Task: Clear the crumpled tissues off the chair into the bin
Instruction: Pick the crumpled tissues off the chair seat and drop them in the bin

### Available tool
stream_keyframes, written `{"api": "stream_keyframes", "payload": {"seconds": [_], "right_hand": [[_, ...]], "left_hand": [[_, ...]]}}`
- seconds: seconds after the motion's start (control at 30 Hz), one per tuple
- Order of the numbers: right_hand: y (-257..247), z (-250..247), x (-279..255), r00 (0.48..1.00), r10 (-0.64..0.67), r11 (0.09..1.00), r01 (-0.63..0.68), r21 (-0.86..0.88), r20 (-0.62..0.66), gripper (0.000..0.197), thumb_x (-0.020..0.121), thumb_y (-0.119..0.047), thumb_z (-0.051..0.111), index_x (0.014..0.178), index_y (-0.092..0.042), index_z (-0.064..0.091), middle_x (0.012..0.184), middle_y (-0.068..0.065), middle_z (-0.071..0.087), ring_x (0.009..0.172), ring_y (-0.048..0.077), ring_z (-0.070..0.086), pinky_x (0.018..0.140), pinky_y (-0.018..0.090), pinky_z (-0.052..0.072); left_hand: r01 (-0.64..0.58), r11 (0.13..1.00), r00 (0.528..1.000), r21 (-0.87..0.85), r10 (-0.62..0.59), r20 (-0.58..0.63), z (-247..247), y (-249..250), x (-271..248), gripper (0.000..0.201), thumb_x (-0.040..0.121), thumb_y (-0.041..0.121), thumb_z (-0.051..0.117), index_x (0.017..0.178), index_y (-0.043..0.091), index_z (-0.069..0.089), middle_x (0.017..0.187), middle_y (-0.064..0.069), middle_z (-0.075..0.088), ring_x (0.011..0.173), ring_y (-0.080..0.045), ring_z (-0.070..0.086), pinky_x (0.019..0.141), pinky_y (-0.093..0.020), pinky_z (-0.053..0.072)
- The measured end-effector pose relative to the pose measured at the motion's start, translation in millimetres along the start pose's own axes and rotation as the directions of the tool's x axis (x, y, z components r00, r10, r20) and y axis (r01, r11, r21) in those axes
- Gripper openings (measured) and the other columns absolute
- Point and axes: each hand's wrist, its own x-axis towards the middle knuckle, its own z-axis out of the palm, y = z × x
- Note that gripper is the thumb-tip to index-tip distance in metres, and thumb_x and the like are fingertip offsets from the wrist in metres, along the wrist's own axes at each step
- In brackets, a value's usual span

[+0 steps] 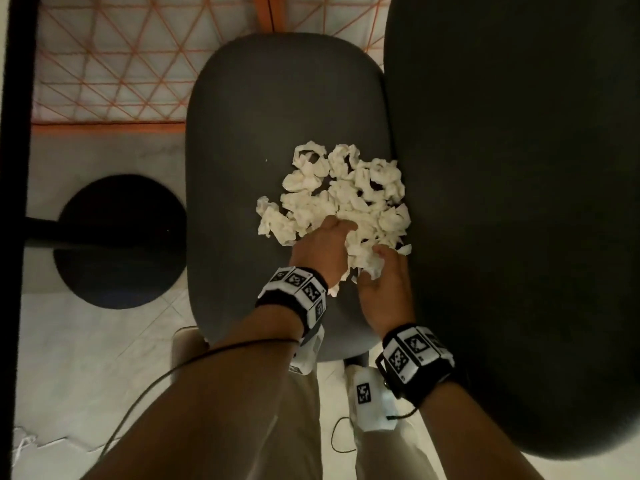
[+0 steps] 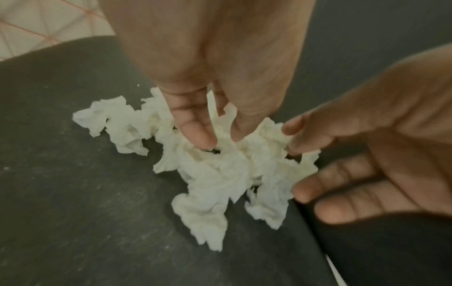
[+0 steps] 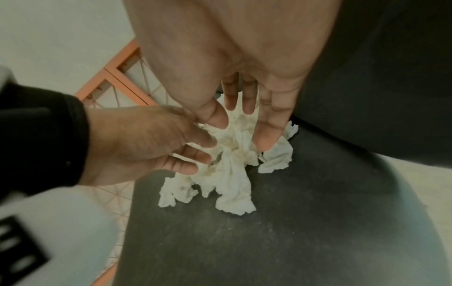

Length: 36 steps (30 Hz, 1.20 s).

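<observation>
both grips half-curled, raking tissues point(image 1: 343, 199) together from either side: left hand point(image 1: 320, 251), right hand point(image 1: 382, 289). bunching on seat point(image 1: 242, 133) for one scoop, nothing clamped.

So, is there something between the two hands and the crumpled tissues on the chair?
No, nothing visible. The left hand and the right hand are already in the pile of crumpled tissues on the chair seat, fingers touching the paper from both sides. The chair back stands close on the right, beside the pile.
</observation>
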Motion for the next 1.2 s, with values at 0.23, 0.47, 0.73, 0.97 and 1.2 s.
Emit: {"api": "stream_keyframes", "payload": {"seconds": [0.23,0.47,0.73,0.97,1.2], "right_hand": [[-1,11,29,0.990,-0.043,0.968,0.008,-0.250,-0.136,0.031,0.089,-0.011,0.061,0.119,-0.018,0.061,0.127,0.006,0.057,0.114,0.027,0.057,0.086,0.028,0.041],[-7,9,24,0.973,-0.055,0.996,0.036,-0.087,-0.226,0.019,0.090,-0.004,0.055,0.095,-0.010,0.072,0.105,0.010,0.061,0.088,0.019,0.060,0.080,0.024,0.047],[-8,-6,7,0.945,0.183,0.974,-0.137,0.181,-0.270,0.020,0.085,-0.007,0.055,0.067,-0.014,0.055,0.090,0.008,0.055,0.080,0.018,0.054,0.073,0.021,0.039],[6,8,13,0.935,0.348,0.911,-0.320,0.259,-0.068,0.024,0.088,-0.005,0.048,0.073,-0.021,0.059,0.077,-0.001,0.061,0.073,0.016,0.057,0.072,0.027,0.044],[11,37,29,0.944,0.304,0.951,-0.295,-0.089,0.128,0.034,0.085,-0.041,0.065,0.110,-0.020,0.058,0.095,-0.003,0.060,0.088,0.016,0.057,0.079,0.029,0.047]], "left_hand": [[-0.125,0.905,0.956,-0.406,0.001,-0.294,-19,-27,-10,0.025,0.091,0.011,0.053,0.102,0.026,0.070,0.096,-0.001,0.062,0.084,-0.016,0.062,0.077,-0.032,0.055],[-0.103,0.806,0.893,-0.583,-0.184,-0.411,-57,-62,-55,0.021,0.091,0.009,0.048,0.083,0.018,0.066,0.097,-0.004,0.061,0.074,-0.014,0.056,0.071,-0.027,0.047],[0.081,0.908,0.925,-0.412,-0.222,-0.309,-36,-72,-54,0.038,0.083,-0.001,0.063,0.066,0.026,0.042,0.080,0.009,0.043,0.069,-0.013,0.054,0.072,-0.013,0.049],[0.372,0.808,0.897,-0.457,-0.439,-0.045,-11,-49,-42,0.021,0.091,0.020,0.054,0.112,0.016,0.056,0.090,0.004,0.057,0.073,-0.009,0.056,0.073,-0.022,0.041],[0.568,0.678,0.784,-0.467,-0.618,0.056,23,-52,-18,0.039,0.084,0.046,0.064,0.111,0.019,0.056,0.100,0.001,0.064,0.091,-0.020,0.060,0.078,-0.030,0.045]]}}
